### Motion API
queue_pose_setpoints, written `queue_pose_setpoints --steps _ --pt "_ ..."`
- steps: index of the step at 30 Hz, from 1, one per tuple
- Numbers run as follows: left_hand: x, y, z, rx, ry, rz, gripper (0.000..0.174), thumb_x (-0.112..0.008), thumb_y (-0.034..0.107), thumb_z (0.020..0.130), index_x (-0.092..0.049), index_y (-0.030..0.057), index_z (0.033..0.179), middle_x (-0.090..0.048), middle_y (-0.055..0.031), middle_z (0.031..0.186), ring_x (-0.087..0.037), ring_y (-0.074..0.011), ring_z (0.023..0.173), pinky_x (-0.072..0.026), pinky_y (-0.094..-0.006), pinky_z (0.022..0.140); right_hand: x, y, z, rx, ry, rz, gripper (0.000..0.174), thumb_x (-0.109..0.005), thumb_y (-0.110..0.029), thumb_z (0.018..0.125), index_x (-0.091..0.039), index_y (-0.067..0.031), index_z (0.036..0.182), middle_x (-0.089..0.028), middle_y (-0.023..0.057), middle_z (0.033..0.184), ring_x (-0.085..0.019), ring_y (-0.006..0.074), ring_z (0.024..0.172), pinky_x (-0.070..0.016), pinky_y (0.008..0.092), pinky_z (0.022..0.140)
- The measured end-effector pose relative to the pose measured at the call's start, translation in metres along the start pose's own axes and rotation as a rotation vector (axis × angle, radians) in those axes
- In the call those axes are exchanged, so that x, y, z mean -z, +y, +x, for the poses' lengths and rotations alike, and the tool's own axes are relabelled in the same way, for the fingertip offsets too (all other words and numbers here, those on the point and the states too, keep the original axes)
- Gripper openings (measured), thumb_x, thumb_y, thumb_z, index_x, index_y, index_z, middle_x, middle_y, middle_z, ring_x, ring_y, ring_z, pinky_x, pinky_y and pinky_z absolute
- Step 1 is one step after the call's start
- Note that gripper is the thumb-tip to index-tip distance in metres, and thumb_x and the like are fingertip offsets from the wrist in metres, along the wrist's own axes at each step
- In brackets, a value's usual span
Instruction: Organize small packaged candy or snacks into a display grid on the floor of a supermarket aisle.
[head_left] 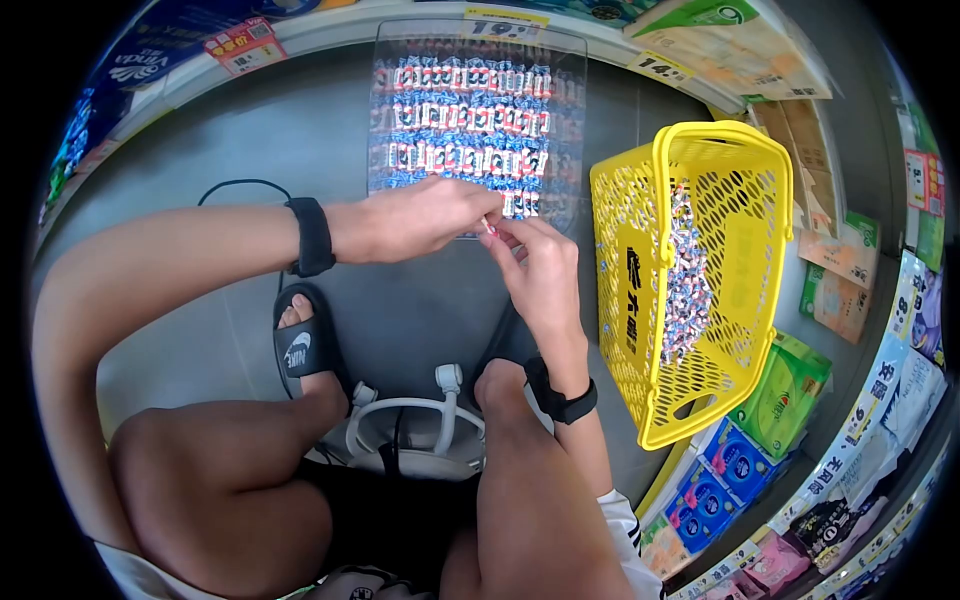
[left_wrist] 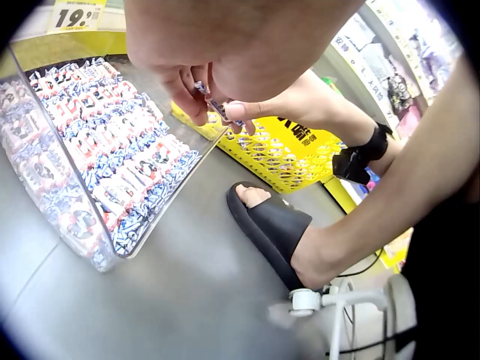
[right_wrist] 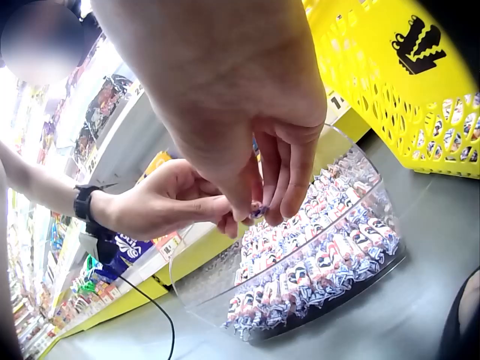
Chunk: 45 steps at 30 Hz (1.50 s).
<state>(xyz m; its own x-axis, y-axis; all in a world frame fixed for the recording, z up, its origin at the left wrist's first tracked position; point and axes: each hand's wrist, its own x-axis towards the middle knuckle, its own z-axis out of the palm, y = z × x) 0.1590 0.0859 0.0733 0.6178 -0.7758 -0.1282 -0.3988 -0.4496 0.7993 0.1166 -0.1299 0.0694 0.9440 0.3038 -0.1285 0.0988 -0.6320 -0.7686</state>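
In the head view, both hands meet at the near edge of a clear plastic box (head_left: 571, 60). My left hand (head_left: 420, 216) and my right hand (head_left: 541, 262) pinch one small wrapped candy (head_left: 489, 227) between their fingertips. The candy's white, red and blue wrapper also shows in the left wrist view (left_wrist: 216, 107), while fingers cover most of it in the right wrist view. Inside the box, wrapped candies (head_left: 470, 117) lie side by side in several neat rows.
A yellow basket (head_left: 622, 250) stands right of the box, with a loose heap of similar candies (head_left: 688, 290) inside. Shelves with packaged goods (head_left: 785, 392) line the right side. A white stool base (head_left: 400, 408) and sandalled feet (head_left: 310, 345) are close below the hands.
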Motion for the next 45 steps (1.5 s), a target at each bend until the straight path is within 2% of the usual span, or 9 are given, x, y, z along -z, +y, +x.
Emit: queue_pose_setpoints --steps 2,5,11,17,21,27,35,38,45 --pt "-0.002 0.004 0.0 0.146 0.047 -0.025 0.03 -0.065 0.001 0.093 -0.054 -0.0048 0.12 -0.063 -0.0246 0.121 -0.065 -0.0428 0.111 -0.0543 -0.0497 0.092 -0.01 0.008 0.0 0.018 0.123 -0.072 0.016 -0.077 -0.009 0.09 -0.074 0.003 0.101 -0.072 0.0198 0.086 -0.072 0.0362 0.078 -0.0561 0.0463 0.07" --pt "-0.021 -0.012 -0.001 0.134 0.082 0.169 0.036 -0.064 0.01 0.098 -0.053 -0.0078 0.128 -0.058 -0.0257 0.134 -0.061 -0.0411 0.123 -0.0532 -0.0479 0.097 -0.016 0.011 0.004 0.044 0.21 -0.312 0.01 -0.074 -0.004 0.089 -0.071 0.0041 0.094 -0.071 0.0202 0.084 -0.073 0.0348 0.079 -0.0578 0.0457 0.07" --pt "-0.044 -0.027 -0.007 0.031 0.05 0.455 0.061 -0.063 0.021 0.1 -0.044 -0.0134 0.146 -0.048 -0.0269 0.152 -0.049 -0.0397 0.141 -0.0488 -0.0461 0.111 -0.031 0.012 0.018 0.006 0.191 -0.64 0.004 -0.069 0.001 0.084 -0.065 0.0001 0.084 -0.072 0.0187 0.082 -0.075 0.0343 0.077 -0.0614 0.0414 0.066" --pt "-0.047 -0.026 -0.003 0.039 -0.061 0.396 0.065 -0.056 0.031 0.105 -0.042 -0.0132 0.15 -0.041 -0.0276 0.16 -0.04 -0.0392 0.151 -0.0424 -0.0492 0.118 -0.044 0.029 0.032 -0.071 0.173 -0.859 0.007 -0.072 -0.004 0.082 -0.067 -0.0027 0.086 -0.074 0.015 0.083 -0.078 0.027 0.073 -0.0618 0.0351 0.06" --pt "-0.055 -0.032 0.0 -0.003 -0.098 0.435 0.066 -0.054 0.036 0.106 -0.041 -0.0087 0.152 -0.041 -0.0263 0.16 -0.038 -0.0397 0.152 -0.037 -0.0485 0.123 -0.056 0.037 0.038 -0.074 0.168 -0.847 0.007 -0.073 -0.007 0.083 -0.068 -0.0028 0.086 -0.075 0.0141 0.084 -0.078 0.0266 0.073 -0.0617 0.0343 0.06" --pt "-0.057 -0.037 -0.002 0.005 -0.146 0.416 0.067 -0.052 0.04 0.106 -0.042 -0.0086 0.152 -0.043 -0.0265 0.159 -0.038 -0.0402 0.152 -0.0344 -0.0489 0.124 -0.058 0.039 0.042 -0.074 0.119 -0.812 0.005 -0.07 -0.004 0.083 -0.071 -0.0028 0.079 -0.074 0.0182 0.084 -0.077 0.0348 0.077 -0.0626 0.0429 0.064" --pt "-0.065 -0.038 -0.01 -0.027 -0.03 0.483 0.068 -0.05 0.044 0.107 -0.053 -0.018 0.135 -0.055 -0.0284 0.145 -0.053 -0.0368 0.135 -0.0464 -0.0418 0.113 -0.064 0.048 0.043 -0.12 0.161 -0.801 0.01 -0.069 -0.003 0.084 -0.073 -0.0029 0.075 -0.073 0.0196 0.08 -0.077 0.0362 0.077 -0.063 0.0438 0.064" --pt "-0.063 -0.036 -0.008 0.003 -0.053 0.448 0.067 -0.05 0.043 0.107 -0.055 -0.0184 0.133 -0.053 -0.0288 0.145 -0.054 -0.0372 0.133 -0.0471 -0.0427 0.112 -0.058 0.044 0.043 -0.147 0.085 -0.808 0.008 -0.071 -0.005 0.084 -0.075 -0.0047 0.077 -0.075 0.016 0.079 -0.078 0.0296 0.074 -0.0629 0.038 0.061" --pt "-0.064 -0.035 -0.006 0.005 -0.055 0.445 0.065 -0.051 0.042 0.107 -0.057 -0.0203 0.127 -0.051 -0.0294 0.144 -0.055 -0.0372 0.131 -0.0511 -0.0422 0.107 -0.055 0.041 0.043 -0.146 0.094 -0.753 0.009 -0.071 -0.004 0.084 -0.075 -0.0037 0.076 -0.074 0.018 0.078 -0.078 0.0328 0.074 -0.0632 0.04 0.061"
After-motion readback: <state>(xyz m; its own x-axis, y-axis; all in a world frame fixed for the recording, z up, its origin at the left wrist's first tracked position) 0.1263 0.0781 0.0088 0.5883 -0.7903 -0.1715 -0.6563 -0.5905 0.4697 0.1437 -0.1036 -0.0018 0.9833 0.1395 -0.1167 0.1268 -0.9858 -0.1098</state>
